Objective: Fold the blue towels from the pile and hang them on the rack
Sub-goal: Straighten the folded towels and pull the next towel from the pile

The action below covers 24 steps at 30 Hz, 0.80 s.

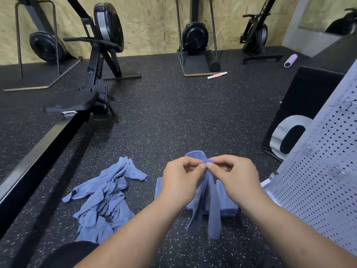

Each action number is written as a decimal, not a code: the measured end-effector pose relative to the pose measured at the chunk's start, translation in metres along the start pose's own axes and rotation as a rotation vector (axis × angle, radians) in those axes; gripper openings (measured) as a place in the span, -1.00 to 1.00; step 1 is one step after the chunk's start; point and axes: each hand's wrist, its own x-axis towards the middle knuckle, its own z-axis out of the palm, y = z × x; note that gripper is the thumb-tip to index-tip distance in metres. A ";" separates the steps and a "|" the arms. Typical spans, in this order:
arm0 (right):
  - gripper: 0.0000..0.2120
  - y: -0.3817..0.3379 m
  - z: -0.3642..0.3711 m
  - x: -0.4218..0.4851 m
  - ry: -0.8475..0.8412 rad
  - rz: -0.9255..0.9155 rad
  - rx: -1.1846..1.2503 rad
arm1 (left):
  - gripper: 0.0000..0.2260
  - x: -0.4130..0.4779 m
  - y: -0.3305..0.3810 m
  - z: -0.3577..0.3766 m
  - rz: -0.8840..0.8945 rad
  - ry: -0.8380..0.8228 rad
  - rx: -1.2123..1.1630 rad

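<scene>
Pinching the blue towel (213, 219) at its top edge, left hand (181, 180) and right hand (235, 176) have each grip clamped; match corners and let it hang straight before folding.

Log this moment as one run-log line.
phase: folding | left hand and right hand: pinch top edge of held towel | folded stack: floor, under it | loose pile: left of stack | rack: right, no towel visible

Soft matt blue cloth towels (104, 198) on rough speckled rubber floor (173, 117); perforated grey metal rack (318, 171) at three o'clock; chipboard wood wall (150, 22) at twelve.
</scene>
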 end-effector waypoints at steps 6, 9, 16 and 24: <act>-0.73 0.000 0.008 -0.009 0.041 -0.150 -0.144 | -0.78 -0.005 -0.001 0.003 0.064 -0.003 0.093; -0.78 0.001 0.006 -0.007 0.071 -0.174 -0.167 | -0.78 -0.005 0.003 0.001 0.070 -0.056 0.064; -0.91 0.003 -0.012 0.010 0.141 -0.169 -0.217 | -0.77 0.005 -0.007 -0.013 0.123 -0.007 0.466; -0.91 0.006 -0.035 0.015 0.207 -0.229 -0.341 | -0.89 0.018 -0.006 -0.035 0.316 0.069 0.995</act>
